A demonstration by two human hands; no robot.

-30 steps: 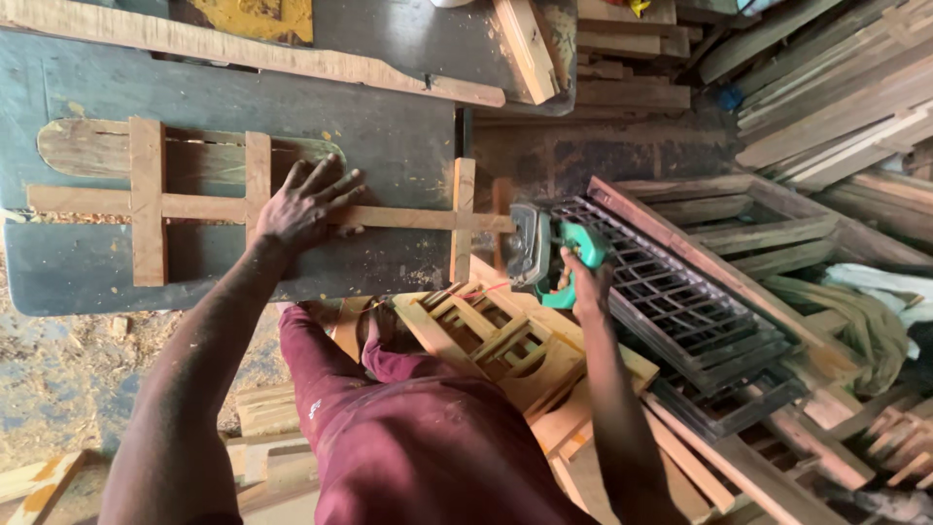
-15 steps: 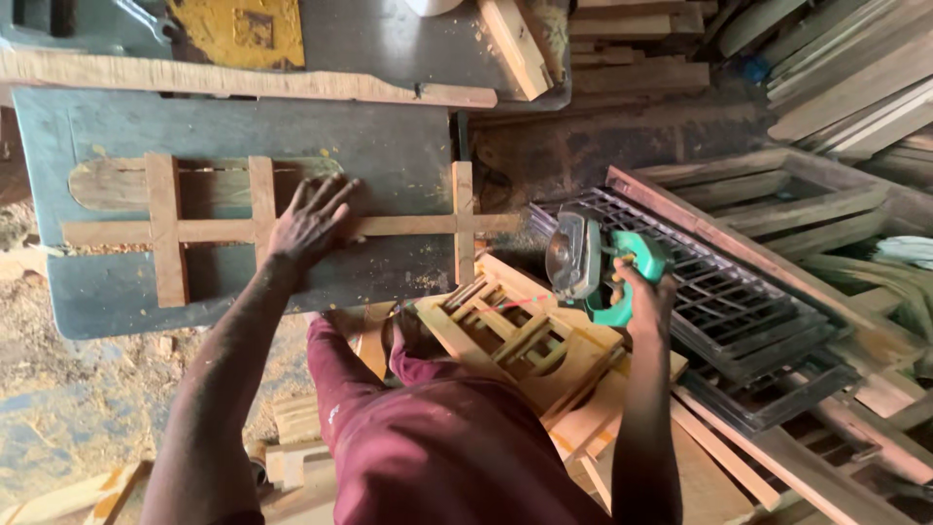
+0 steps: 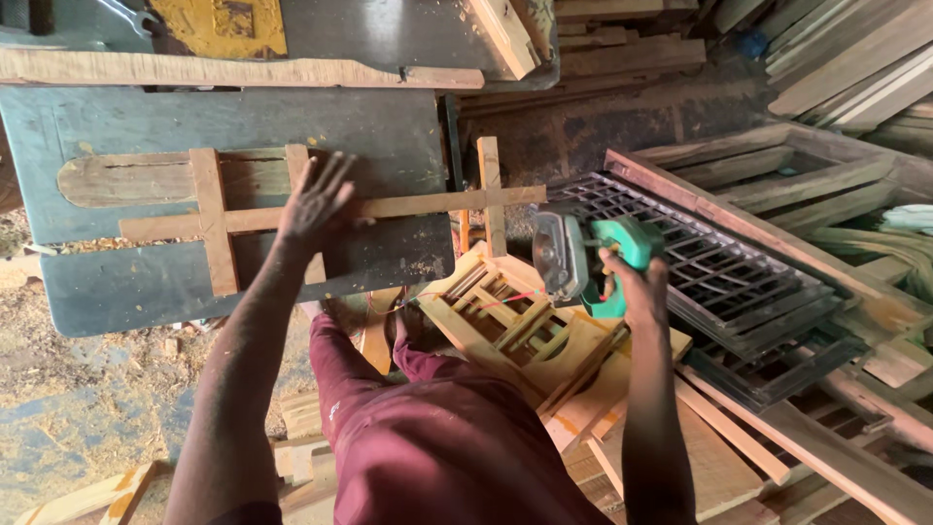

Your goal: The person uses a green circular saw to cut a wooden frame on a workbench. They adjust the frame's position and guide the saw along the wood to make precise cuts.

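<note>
Left hand [image 3: 316, 204] spread flat, pressing wooden lattice frame [image 3: 292, 216] on the blue-grey workbench [image 3: 146, 282]. Right hand [image 3: 637, 287], right of the workbench, gripping green power tool [image 3: 583, 255].

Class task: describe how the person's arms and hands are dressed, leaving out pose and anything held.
Both forearms are bare, with no sleeves in view. The left hand and right hand wear no gloves, rings or watch that can be seen. Maroon clothing covers the lap below.

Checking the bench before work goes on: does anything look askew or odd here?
Yes. The wooden lattice frame juts off the table's right edge, its end unsupported, with only the left hand pressing it flat. The right hand holds a green power tool off the table, above stacked frames. Sawdust covers the floor.
</note>
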